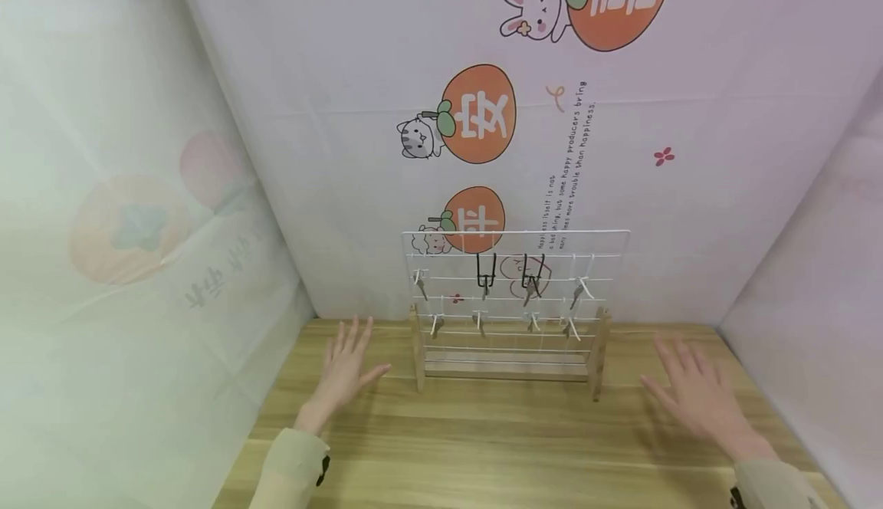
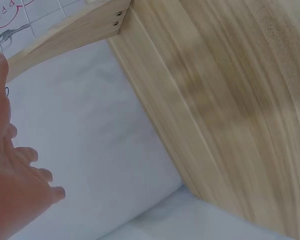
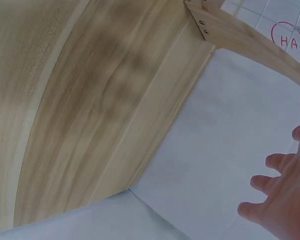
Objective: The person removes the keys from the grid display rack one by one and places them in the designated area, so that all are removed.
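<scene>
One wire rack (image 1: 507,366) stands apart — between left fingers (image 1: 366,332) and right fingers (image 1: 665,356).

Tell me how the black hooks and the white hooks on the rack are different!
There are two black hooks but more white hooks. Both black hooks sit in the upper row; white hooks sit in upper and lower rows. Both kinds are on one rack.

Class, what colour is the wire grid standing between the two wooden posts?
The wire grid is white; the head view shows it best.
</scene>
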The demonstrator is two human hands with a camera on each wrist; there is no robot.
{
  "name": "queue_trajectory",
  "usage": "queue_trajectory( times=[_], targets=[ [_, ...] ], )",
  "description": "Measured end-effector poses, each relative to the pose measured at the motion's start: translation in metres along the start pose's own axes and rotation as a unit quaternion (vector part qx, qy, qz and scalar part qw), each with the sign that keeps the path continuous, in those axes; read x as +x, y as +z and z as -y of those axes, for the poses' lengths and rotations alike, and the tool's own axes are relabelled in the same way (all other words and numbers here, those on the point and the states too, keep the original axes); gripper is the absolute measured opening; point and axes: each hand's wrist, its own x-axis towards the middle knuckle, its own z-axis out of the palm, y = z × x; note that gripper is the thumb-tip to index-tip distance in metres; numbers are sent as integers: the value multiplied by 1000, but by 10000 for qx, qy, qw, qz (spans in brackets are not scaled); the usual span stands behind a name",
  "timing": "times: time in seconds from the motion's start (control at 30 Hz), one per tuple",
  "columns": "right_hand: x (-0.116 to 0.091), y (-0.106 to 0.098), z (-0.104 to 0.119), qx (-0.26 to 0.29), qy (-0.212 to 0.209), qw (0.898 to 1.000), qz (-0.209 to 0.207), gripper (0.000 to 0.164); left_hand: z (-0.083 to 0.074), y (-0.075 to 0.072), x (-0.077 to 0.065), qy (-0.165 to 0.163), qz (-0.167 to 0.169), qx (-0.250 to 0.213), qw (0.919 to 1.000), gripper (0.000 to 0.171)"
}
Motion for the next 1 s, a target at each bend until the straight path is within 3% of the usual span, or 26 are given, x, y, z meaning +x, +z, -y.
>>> queue_trajectory(
  times=[0.33, 0.63, 0.8, 1.0],
  targets=[
    [-1, -1, 21, 289, -758, 9907, -1092, 74, -4, 7, 2, 281, -256, -588, 9975, 90],
    [0, -2, 42, 1074, -802, 9816, -1360, 66, -10, 25, 6, 350, -245, -1295, 9907, 88],
    [0, -6, 56, 1473, -728, 9745, -1528, 59, -13, 31, 8, 166, -220, -1705, 9850, 86],
    [2, -9, 68, 1699, -624, 9723, -1479, 49, -17, 37, 10, 41, -264, -1881, 9818, 79]
  ],
)
